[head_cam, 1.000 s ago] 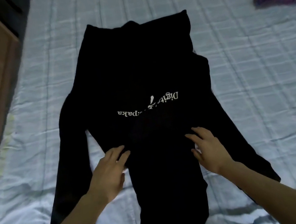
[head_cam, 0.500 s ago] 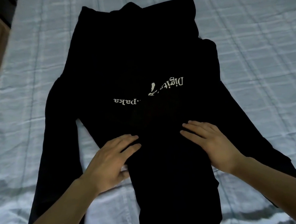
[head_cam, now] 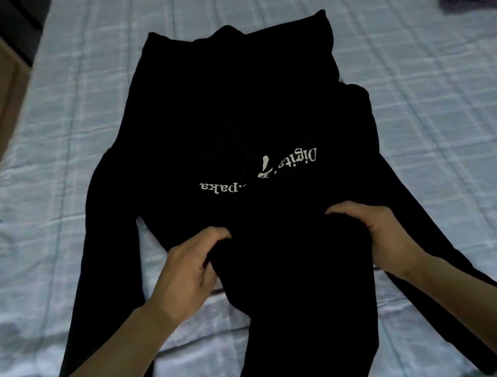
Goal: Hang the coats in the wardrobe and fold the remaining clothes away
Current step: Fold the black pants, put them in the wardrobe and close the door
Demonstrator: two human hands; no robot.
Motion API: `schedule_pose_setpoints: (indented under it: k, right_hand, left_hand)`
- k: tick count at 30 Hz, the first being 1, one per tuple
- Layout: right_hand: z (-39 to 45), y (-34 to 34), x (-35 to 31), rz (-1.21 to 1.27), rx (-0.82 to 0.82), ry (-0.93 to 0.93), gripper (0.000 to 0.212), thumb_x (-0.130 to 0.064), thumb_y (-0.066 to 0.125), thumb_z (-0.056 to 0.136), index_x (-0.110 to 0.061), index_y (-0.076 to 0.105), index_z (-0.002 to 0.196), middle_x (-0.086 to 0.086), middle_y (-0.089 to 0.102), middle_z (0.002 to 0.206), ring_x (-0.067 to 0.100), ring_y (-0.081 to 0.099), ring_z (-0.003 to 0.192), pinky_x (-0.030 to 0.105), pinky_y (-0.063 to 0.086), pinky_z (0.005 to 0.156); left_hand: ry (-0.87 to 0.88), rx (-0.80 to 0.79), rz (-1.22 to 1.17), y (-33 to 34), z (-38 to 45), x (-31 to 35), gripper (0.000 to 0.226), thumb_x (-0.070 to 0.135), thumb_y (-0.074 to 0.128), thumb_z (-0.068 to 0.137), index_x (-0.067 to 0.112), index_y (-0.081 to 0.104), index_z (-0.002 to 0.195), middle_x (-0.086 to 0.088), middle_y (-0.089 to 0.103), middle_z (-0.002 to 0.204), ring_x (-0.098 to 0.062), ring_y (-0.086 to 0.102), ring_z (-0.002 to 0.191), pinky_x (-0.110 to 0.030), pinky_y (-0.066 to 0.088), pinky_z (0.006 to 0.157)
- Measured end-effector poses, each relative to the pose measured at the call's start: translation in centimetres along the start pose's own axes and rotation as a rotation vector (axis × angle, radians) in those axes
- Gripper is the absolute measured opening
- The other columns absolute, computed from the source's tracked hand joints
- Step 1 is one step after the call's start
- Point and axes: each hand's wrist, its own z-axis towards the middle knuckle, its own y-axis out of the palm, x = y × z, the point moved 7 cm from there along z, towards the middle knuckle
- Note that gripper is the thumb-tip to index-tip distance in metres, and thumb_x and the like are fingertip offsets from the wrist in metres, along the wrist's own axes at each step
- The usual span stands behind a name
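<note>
Both hands now curling, no longer flat | left hand (head_cam: 188, 267) and right hand (head_cam: 379, 234) bunching black hoodie (head_cam: 246, 109) fabric on bed (head_cam: 439, 131) | I'm starting the fold

A black long-sleeved top (head_cam: 241, 116) lies spread flat along the middle of the bed, its hem toward the far end and its neck end toward the near edge. White lettering (head_cam: 257, 173) runs across its chest, upside down from here. Its two sleeves trail down either side toward the near edge. The cloth at the near end is bunched up.
</note>
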Motion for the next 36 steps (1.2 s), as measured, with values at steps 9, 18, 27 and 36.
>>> schedule_pose_setpoints:
  k: [9,18,27,36]
  right_hand:
    - [8.7,-3.5,-3.6,-0.345,0.318,0.229,0.026,0.004,0.048,0.089,-0.010,0.042,0.067,0.002,0.044,0.060,0.015,0.039,0.052,0.028,0.033,0.051]
    - [5.3,-2.7,-3.7,-0.355,0.490,-0.020,0.030,-0.013,0.068,0.086,-0.029,0.045,0.094,-0.005,0.056,0.074,0.004,0.054,0.053,0.012,0.042,0.045]
    - [3.6,-1.1,-11.0,-0.509,0.217,-0.666,0.013,-0.016,0.063,0.088,-0.011,0.069,0.099,-0.005,0.063,0.103,0.010,0.064,0.095,0.015,0.045,0.084]
    - [8.9,-4.5,-4.1,-0.389,0.340,0.367,0.045,-0.032,0.088,0.070,-0.015,0.046,0.062,-0.004,0.052,0.052,0.007,0.052,0.040,0.018,0.036,0.038]
  left_hand:
    - [-0.902,0.208,-0.317,-3.2,7.6,-7.7,0.029,0.016,0.051,0.101,0.005,0.059,0.076,-0.013,0.059,0.073,-0.027,0.059,0.068,-0.032,0.047,0.064]
    - [-0.615,0.314,-0.034,-3.9,5.4,-5.9,0.014,0.025,0.070,0.089,0.021,0.058,0.083,0.010,0.062,0.062,-0.004,0.060,0.054,-0.018,0.049,0.050]
    - [0.331,0.272,0.190,-6.4,7.5,4.0,0.021,0.015,0.046,0.098,0.014,0.065,0.107,0.001,0.065,0.106,-0.018,0.064,0.095,-0.030,0.049,0.084]
    - [-0.920,0.206,-0.128,-5.4,7.4,-9.0,0.046,0.017,0.069,0.091,0.012,0.050,0.050,0.002,0.049,0.040,-0.009,0.051,0.036,-0.021,0.038,0.040]
